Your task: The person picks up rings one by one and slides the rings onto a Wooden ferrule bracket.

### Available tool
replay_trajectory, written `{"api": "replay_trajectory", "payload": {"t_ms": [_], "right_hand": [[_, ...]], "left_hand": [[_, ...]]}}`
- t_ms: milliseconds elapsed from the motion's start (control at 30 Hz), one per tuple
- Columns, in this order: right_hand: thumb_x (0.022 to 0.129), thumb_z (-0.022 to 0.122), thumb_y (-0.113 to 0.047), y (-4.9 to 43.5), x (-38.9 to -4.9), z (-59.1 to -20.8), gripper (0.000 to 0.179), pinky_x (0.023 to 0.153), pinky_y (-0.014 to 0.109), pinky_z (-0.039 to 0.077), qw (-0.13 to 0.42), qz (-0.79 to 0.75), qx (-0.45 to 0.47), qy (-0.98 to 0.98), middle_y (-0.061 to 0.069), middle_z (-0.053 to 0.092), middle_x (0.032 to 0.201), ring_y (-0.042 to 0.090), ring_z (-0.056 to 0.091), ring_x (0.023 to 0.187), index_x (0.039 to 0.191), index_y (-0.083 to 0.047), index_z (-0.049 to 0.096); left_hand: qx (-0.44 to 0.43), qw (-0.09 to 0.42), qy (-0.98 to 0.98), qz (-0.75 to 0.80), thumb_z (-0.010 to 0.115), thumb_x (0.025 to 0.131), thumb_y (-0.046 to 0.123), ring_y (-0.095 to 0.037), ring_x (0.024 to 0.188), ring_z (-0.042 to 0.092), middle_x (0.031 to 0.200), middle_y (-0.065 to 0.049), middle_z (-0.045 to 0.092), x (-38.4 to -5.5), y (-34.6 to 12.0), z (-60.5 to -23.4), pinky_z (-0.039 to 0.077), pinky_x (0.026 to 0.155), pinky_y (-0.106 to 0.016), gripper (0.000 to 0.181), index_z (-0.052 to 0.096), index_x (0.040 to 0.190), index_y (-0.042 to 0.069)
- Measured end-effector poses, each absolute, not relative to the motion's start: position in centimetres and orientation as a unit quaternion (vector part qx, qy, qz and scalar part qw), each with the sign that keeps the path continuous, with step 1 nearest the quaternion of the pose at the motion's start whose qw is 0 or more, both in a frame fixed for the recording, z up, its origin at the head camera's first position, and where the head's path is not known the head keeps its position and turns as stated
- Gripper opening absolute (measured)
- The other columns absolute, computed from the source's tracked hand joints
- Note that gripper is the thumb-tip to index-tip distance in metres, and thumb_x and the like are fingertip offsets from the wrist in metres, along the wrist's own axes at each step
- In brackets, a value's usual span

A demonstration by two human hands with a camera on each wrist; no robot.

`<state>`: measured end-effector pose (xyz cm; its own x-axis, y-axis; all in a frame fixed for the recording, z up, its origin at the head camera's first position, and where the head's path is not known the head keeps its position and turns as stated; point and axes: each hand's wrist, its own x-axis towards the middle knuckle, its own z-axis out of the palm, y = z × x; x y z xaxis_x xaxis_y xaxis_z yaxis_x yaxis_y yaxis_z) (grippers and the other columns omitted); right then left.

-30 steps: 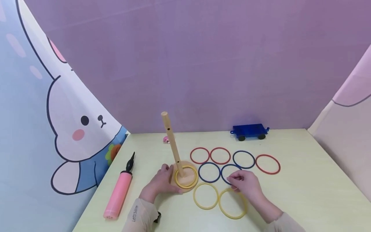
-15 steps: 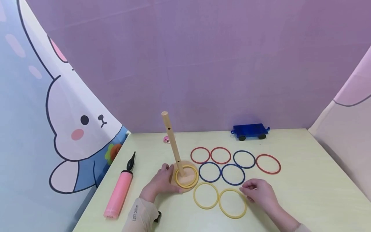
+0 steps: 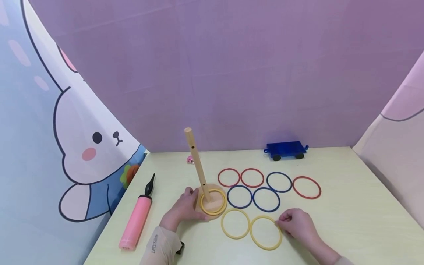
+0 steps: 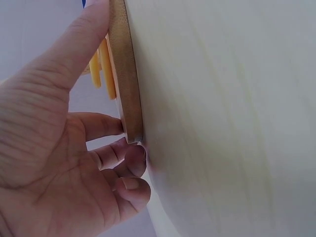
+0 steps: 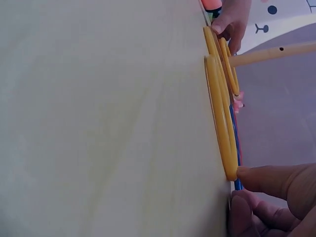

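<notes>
Wooden base [image 3: 216, 202] hides partly behind left hand [image 3: 184, 208].

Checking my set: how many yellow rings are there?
4: two yellow rings around the wooden post, one ring front-right of them on the table, another ring at the right hand. The pair could hide more.

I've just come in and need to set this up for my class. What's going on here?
A person's left hand holds the base of a wooden stand, which has two yellow rings around its post, lying on the base. The right hand touches the edge of another yellow ring that lies on the table; whether it is pinched is hard to tell. One more yellow ring, three red rings and three blue rings also lie on the table.
</notes>
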<state>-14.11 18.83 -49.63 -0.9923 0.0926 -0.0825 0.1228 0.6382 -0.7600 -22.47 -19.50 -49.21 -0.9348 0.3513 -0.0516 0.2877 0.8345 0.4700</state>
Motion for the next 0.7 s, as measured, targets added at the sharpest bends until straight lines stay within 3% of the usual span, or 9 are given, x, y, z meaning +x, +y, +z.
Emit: {"api": "replay_trajectory", "payload": {"t_ms": [367,700], "right_hand": [[0.073,0.081,-0.011,18.72,-14.51,-49.51,0.017,0.054,0.028,0.041,0.031,-0.372,0.027,0.927,-0.003,0.056,0.057,0.014,0.052,0.052,0.066,-0.013,0.066],[0.076,0.078,-0.007,19.29,-14.99,-49.55,0.013,0.05,0.029,0.05,0.076,-0.438,0.04,0.895,0.002,0.06,0.062,0.016,0.056,0.055,0.068,-0.007,0.067]], "left_hand": [[0.161,0.072,0.955,0.237,0.089,0.06,0.053,-0.031,0.109,0.047,0.126,-0.017,0.042,-22.26,-19.41,-49.01,0.044,0.094,-0.05,0.117,0.035,0.149,-0.001],[0.158,0.075,0.954,0.244,0.09,0.059,0.051,-0.031,0.109,0.047,0.126,-0.017,0.042,-22.18,-19.42,-48.94,0.044,0.094,-0.051,0.116,0.036,0.149,0.0]]}}
